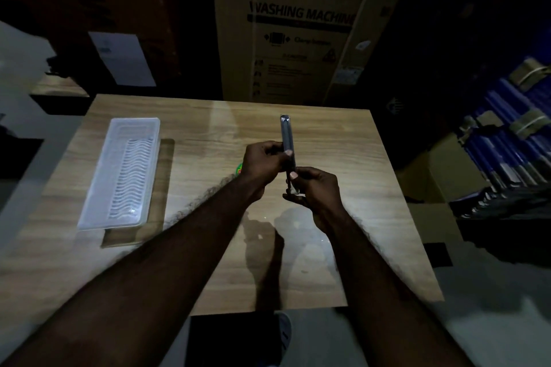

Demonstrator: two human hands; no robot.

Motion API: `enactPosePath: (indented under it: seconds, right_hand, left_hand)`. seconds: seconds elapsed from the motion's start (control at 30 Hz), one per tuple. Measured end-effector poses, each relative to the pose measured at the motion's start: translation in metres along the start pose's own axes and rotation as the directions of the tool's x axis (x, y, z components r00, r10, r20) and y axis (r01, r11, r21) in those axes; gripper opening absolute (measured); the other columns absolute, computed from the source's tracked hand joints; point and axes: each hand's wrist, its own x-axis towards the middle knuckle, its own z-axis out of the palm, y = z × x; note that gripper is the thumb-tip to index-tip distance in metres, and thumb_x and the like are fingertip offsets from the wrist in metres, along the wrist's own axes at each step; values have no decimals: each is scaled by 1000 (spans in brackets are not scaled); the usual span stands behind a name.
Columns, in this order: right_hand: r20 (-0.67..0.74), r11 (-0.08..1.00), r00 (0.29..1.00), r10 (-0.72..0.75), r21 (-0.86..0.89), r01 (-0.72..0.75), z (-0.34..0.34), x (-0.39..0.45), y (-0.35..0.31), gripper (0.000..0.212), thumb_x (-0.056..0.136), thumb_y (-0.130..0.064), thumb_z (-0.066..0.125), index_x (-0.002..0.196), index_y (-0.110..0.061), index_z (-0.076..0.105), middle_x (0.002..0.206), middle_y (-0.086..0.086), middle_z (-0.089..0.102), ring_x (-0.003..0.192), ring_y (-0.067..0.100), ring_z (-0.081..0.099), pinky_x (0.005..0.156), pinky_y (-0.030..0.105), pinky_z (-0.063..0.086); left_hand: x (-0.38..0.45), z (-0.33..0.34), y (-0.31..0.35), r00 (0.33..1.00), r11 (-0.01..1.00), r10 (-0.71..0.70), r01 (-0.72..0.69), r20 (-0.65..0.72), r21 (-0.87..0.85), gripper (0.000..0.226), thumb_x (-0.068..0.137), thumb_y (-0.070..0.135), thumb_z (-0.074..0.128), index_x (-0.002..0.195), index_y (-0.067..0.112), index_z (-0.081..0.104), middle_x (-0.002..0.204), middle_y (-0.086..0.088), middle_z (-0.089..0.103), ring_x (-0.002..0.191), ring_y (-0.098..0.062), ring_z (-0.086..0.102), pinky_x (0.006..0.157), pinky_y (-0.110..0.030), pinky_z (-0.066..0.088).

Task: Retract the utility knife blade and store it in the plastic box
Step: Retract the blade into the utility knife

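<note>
Both hands hold a grey utility knife (286,135) upright above the middle of the wooden table (343,140). My left hand (264,162) grips its middle, thumb pressed on the body. My right hand (314,188) pinches its lower end, thumb on top. The knife's far tip points away from me; whether the blade is out I cannot tell. The clear plastic box (119,174) lies open and long on the left part of the table, with a wavy ribbed bottom and nothing in it.
A big cardboard washing-machine carton (298,24) stands right behind the table. Blue bundled items (507,143) and cardboard boxes crowd the right side. A small green and red object (238,169) peeks out under my left hand. The room is dim.
</note>
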Motion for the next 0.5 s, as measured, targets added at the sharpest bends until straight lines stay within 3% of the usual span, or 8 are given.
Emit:
enactPosePath:
  seconds: [0.2,0.33,0.5]
  right_hand:
    - [-8,1000,1000,-6,-9,6,3,9,-3,11,84,-4,71,93,1,74,81,16,67,68,27,63,63,37,62]
    - [4,999,1000,-30,-35,30,7,19,-9,15,85,-6,71,94,6,72,72,17,64,58,23,61,64,41,63]
    - [68,995,995,-71,-72,76,20,35,-19,18,87,-5,68,100,7,70,79,17,66,63,25,63,65,43,63]
  left_hand:
    - [12,-2,0,1000,999,-2,3,-18,48,26,79,-6,66,105,-3,66,95,-19,69,92,-37,68,86,-46,58]
    - [18,-4,3,998,998,39,-37,-46,53,21,77,-7,68,95,5,70,87,-14,69,92,-38,68,86,-47,57]
    - [27,-14,16,993,996,74,-69,-91,63,24,78,-8,67,101,-2,67,87,-15,68,84,-30,67,80,-39,58]
